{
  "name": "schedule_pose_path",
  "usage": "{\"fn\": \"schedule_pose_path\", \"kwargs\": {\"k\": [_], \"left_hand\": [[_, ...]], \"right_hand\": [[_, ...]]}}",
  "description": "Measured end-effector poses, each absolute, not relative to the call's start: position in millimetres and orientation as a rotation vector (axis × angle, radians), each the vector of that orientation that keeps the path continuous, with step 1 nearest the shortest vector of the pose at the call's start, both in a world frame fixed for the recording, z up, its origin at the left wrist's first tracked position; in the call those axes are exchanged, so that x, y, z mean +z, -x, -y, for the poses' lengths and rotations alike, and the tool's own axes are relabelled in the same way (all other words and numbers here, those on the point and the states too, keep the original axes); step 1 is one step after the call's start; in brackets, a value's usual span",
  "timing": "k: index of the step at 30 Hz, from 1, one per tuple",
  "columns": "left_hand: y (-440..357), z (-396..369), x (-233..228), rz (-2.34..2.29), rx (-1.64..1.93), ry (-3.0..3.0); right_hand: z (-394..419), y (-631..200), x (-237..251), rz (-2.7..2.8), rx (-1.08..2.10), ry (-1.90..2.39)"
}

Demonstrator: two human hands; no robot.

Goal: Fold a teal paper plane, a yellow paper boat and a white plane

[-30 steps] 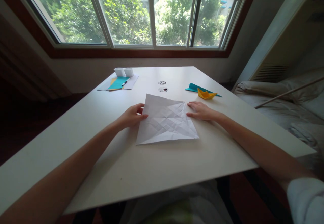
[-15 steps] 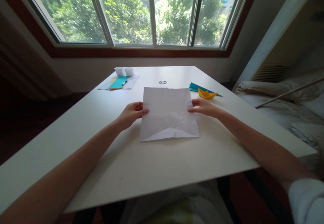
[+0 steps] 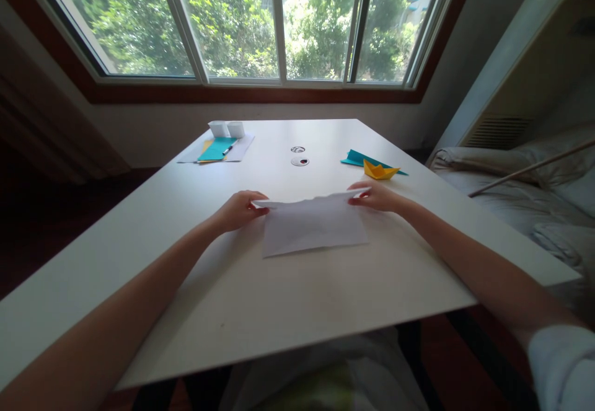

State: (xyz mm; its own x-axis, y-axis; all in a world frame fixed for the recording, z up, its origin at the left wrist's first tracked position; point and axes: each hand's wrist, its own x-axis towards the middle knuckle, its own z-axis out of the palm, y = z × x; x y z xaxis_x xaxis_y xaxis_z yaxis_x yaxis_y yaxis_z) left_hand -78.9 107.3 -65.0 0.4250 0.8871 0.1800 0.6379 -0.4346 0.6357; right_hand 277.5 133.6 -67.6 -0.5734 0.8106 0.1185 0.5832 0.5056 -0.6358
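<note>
White paper sheet (image 3: pixel 316 228) lies on the counter (image 3: pixel 288 299) btwn both hands, long axis running left-right, left hand (image 3: pixel 238 211) pinching its far-left corner, right hand (image 3: pixel 377 196) pinching the far-right one, far edge lifted, both equally near.

A white sheet of paper (image 3: pixel 313 228) lies on the white counter (image 3: pixel 279 299), its far edge lifted off the surface. The left hand (image 3: pixel 239 209) pinches that edge at the left corner, and the right hand (image 3: pixel 379 195) pinches it at the right corner. Beyond the right hand sit a yellow paper boat (image 3: pixel 380 170) and a teal folded paper (image 3: pixel 360 159). Far left lie a teal card (image 3: pixel 217 149) with a pen (image 3: pixel 227 149) and two small white boxes (image 3: pixel 227 129). A window (image 3: pixel 274 23) shows green trees.
</note>
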Motion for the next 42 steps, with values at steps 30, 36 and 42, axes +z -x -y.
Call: {"fn": "schedule_pose_path", "kwargs": {"k": [30, 36, 42], "left_hand": [[41, -60, -50, -0.895, 0.225, -2.786], [44, -62, -48, -1.065, 0.441, -2.941], [53, -63, -32, -1.352, 0.975, -2.721]], "right_hand": [[-91, -241, -51, 2.857, 0.134, 0.837], [-90, -241, -51, 2.798, 0.029, 0.814], [-96, -249, -44, 2.258, 0.258, 0.973]]}}
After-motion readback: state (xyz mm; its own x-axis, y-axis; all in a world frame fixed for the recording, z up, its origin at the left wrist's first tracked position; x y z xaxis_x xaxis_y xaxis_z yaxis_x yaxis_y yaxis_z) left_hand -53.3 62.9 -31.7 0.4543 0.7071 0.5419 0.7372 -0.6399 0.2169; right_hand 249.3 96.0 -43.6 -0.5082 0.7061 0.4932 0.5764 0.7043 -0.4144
